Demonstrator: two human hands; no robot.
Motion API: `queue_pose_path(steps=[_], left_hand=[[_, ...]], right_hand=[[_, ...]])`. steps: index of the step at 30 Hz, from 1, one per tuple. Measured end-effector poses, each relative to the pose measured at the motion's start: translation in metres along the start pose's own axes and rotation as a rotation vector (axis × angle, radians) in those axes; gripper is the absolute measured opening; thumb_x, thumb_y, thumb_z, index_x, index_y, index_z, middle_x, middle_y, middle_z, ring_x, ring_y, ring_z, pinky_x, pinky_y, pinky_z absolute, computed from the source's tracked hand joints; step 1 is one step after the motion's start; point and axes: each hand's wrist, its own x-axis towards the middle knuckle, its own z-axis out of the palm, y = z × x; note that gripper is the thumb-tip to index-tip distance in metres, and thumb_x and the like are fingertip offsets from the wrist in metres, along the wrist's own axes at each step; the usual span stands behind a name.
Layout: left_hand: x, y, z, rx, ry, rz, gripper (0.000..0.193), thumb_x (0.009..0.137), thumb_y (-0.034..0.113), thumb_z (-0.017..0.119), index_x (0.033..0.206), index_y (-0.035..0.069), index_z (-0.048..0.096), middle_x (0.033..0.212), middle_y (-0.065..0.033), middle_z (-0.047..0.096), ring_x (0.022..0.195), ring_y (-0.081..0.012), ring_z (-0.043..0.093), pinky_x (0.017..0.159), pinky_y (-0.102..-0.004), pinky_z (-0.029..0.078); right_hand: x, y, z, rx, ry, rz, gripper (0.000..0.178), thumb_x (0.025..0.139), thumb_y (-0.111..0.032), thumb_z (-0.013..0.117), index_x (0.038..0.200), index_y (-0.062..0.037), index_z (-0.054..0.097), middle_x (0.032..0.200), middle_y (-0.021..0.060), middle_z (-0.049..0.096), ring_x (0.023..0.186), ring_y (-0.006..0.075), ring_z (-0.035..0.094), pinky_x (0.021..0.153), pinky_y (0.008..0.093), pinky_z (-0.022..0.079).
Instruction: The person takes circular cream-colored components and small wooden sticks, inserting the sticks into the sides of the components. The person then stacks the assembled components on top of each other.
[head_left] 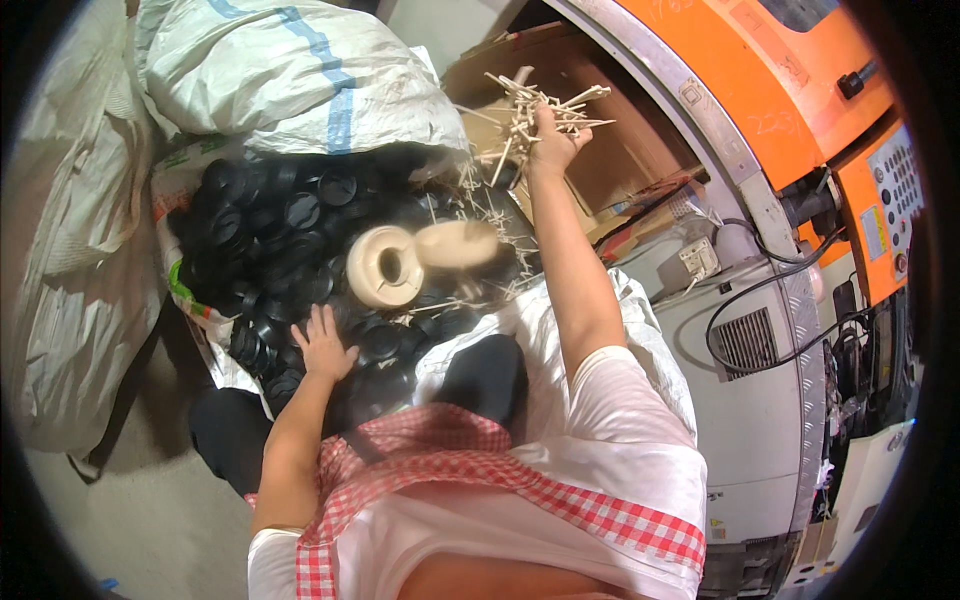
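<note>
My right hand (552, 140) is raised far forward, shut on a bundle of thin cream plastic sticks (540, 108) above a brown cardboard box (610, 150). My left hand (322, 345) rests with fingers spread on a heap of round black plastic lids (290, 230) in an open sack. A cream round plastic part (384, 266) and a second, blurred cream piece (458, 243) are above the heap. Loose cream sticks (470, 205) lie scattered on the lids near the box.
A large white woven sack with a blue stripe (290, 75) lies behind the heap. Another pale sack (70, 250) stands at the left. An orange and grey machine (800, 200) with cables and a button panel fills the right side. Bare floor (130, 510) shows at lower left.
</note>
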Motion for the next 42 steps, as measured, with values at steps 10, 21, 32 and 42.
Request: queue_pose_path(steps=[10,21,32,42], left_hand=[[-0.006,-0.002,-0.006,-0.006,-0.061,-0.005,0.107,0.071,0.042,0.07,0.145,0.004,0.002,0.151,-0.0177,0.007,0.135,-0.0316,0.023,0.109,-0.0566,0.003],[0.001,-0.004,0.0,0.059,0.051,-0.009,0.102,0.071,0.037,0.071,0.144,0.004,0.008,0.15,-0.0199,0.012,0.133,-0.0334,0.028,0.105,-0.0621,0.01],[0.006,0.006,0.023,0.106,0.067,0.032,0.101,0.073,0.04,0.069,0.144,0.004,0.007,0.149,-0.0188,0.013,0.128,-0.0347,0.036,0.103,-0.064,0.013],[0.007,-0.003,0.035,0.065,0.233,0.096,0.1,0.072,0.047,0.064,0.141,-0.005,0.013,0.148,-0.022,0.016,0.135,-0.0378,0.018,0.106,-0.0604,0.006]], right_hand=[[0.045,-0.082,-0.085,0.221,-0.226,0.355,0.022,0.081,-0.01,0.065,0.1,-0.0007,0.057,0.088,0.0112,0.063,0.076,0.0233,0.064,0.067,0.0368,0.056],[-0.024,-0.292,-0.311,-0.6,-0.072,0.304,0.038,0.079,-0.012,0.066,0.109,0.0015,0.048,0.092,0.0138,0.06,0.075,0.0211,0.063,0.059,0.0321,0.056],[-0.006,-0.334,-0.354,-1.744,-0.65,0.396,0.075,0.073,-0.033,0.075,0.133,-0.0056,0.04,0.122,0.0201,0.054,0.108,0.0286,0.056,0.091,0.0377,0.047],[0.064,-0.131,-0.263,-1.42,-1.058,0.343,0.051,0.08,-0.019,0.068,0.125,-0.0033,0.049,0.108,0.0158,0.062,0.101,0.0243,0.06,0.087,0.0342,0.047]])
